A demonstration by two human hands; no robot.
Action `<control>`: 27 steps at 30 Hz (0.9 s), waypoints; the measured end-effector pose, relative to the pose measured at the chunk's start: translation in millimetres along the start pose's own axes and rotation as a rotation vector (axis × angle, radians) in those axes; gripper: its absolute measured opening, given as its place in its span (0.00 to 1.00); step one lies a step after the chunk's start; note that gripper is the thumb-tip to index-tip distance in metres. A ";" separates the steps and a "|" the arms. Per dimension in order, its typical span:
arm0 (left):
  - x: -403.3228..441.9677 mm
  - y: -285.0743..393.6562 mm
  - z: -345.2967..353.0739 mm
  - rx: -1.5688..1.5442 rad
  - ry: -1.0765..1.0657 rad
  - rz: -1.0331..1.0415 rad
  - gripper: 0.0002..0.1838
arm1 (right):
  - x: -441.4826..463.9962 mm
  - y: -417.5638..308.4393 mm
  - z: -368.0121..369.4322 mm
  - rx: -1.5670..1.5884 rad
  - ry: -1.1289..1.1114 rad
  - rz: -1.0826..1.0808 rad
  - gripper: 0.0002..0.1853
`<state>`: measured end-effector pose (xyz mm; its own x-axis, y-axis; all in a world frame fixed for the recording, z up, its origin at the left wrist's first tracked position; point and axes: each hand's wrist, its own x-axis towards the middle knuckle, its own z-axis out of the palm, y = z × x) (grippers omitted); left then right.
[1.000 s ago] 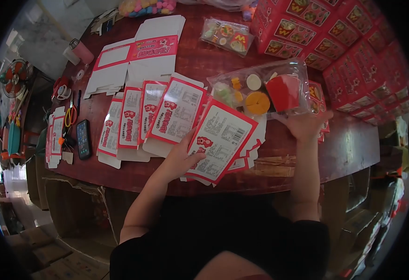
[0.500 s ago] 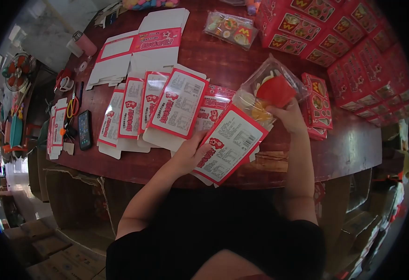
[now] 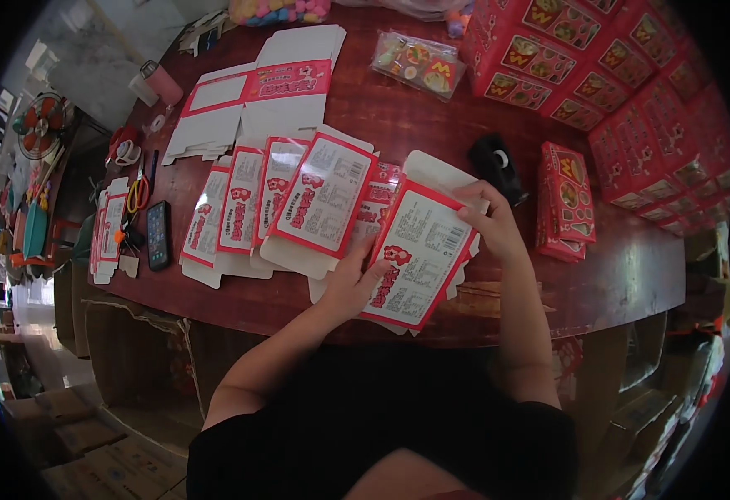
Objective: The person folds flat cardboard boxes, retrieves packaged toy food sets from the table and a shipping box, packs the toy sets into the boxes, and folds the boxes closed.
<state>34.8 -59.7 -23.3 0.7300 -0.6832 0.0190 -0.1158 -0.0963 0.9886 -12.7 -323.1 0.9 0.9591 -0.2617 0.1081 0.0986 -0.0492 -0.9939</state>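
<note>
A red-and-white printed cardboard box (image 3: 423, 250) is held tilted in front of me, its printed back with a barcode facing up. My left hand (image 3: 355, 279) is closed round its lower left side, thumb on the printed face. At the upper right corner my right hand (image 3: 492, 218) grips the box's edge beside the raised white end flap (image 3: 436, 171). The inside of the box is hidden from view. Left of my hands, several similar printed boxes (image 3: 319, 192) lie fanned out, overlapping.
Flat white-and-red cartons (image 3: 290, 50) are stacked behind. A black object (image 3: 498, 167) and small red boxes (image 3: 563, 196) are at right, before a tall stack of red boxes (image 3: 548, 58). A bagged toy set (image 3: 417, 65) lies at the back. Scissors (image 3: 138, 192) and a phone (image 3: 157, 236) lie left.
The clear bag with the red and yellow pieces has left my right hand and is out of sight. That hand moved left and down onto the box. The black object is now uncovered.
</note>
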 end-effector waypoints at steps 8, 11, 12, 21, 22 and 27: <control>42.4 27.7 11.6 -0.028 0.095 -0.023 0.34 | 4.0 10.1 15.4 -0.029 -0.157 0.063 0.08; 53.6 12.9 11.4 -0.118 0.177 0.050 0.32 | -8.5 11.3 41.1 0.132 0.128 -0.030 0.14; 58.0 4.5 10.7 -0.095 0.196 0.087 0.30 | -12.2 16.3 45.4 0.163 0.208 -0.071 0.15; 59.6 -2.7 8.0 -0.215 0.089 0.032 0.10 | -19.7 37.6 50.8 0.310 0.119 0.081 0.15; 58.7 -2.3 7.6 -0.176 0.085 0.038 0.10 | -18.0 38.8 51.1 0.328 0.118 0.123 0.15; 51.6 -1.7 2.5 -0.211 0.108 -0.015 0.09 | -16.6 37.0 55.0 0.140 0.095 -0.038 0.17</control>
<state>71.1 -96.6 -24.4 0.7998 -0.6002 0.0089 0.0307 0.0557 0.9980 -10.3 -267.5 -38.8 0.9251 -0.3527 0.1409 0.1769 0.0718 -0.9816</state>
